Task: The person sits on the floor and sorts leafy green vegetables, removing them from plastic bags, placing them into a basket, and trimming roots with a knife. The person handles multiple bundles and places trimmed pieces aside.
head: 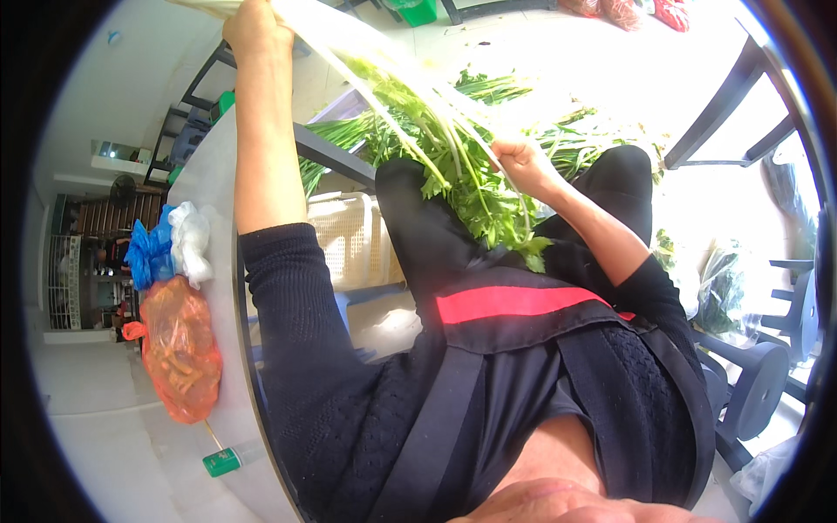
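Observation:
My left hand is raised at the upper left, closed around the pale lower ends of a bunch of long leafy stalks that look like celery. The bunch slants down to the right, and its green leaves hang over my lap, between my knees. At the leafy end, my right hand has its fingers bent against a thin stalk, pinching it. Strong glare washes out part of the stalks. Behind the bunch, more green leafy vegetables lie in a heap beyond my knees.
At my left, a grey table bears an orange bag, blue and white plastic bags and a green-capped container. Below its edge stands a cream plastic basket. Stools and a bag of greens are at right.

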A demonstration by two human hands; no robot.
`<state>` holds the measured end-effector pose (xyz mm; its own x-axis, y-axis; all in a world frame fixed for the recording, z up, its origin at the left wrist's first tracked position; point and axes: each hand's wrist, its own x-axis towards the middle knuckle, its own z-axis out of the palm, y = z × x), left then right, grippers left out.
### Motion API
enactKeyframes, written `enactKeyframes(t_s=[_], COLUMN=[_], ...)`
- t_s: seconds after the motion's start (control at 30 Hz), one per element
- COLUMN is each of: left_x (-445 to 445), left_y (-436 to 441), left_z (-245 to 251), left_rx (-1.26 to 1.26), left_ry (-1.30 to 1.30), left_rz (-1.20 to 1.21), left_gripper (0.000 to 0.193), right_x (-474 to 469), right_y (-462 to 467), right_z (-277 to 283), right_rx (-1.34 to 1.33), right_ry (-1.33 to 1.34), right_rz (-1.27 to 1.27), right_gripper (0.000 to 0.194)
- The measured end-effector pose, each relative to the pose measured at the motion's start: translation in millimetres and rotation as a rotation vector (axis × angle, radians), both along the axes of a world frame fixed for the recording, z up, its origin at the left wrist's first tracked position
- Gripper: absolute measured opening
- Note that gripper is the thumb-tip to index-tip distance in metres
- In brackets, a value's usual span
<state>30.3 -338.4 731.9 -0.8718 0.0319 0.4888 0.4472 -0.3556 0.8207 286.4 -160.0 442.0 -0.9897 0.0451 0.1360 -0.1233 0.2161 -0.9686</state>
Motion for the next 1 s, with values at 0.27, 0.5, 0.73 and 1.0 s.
enactKeyframes(t_s=[0.27,0.5,0.73,1.0], left_x=[-62,-88,-68,-101], left_y=[-31,-58,-45,-82], left_z=[9,6,9,13], left_rx=[0.060,0.109,0.140,0.157], left_ry=[-0.070,-0.130,-0.036,-0.132], left_rz=[-0.056,0.079,0.036,0.111], left_gripper=[0.021,0.024,0.028,0.040], right_x=[36,24,-36,18], right_y=[18,-28,-104,-46], right_z=[-3,-46,-61,-57], right_rx=[-0.015,0.007,0.397,0.158], right_ry=[-0.372,-0.250,-0.177,-0.104], right_rz=[0.555,0.263,-0.074,0.121], right_gripper=[0.042,0.045,0.054,0.023])
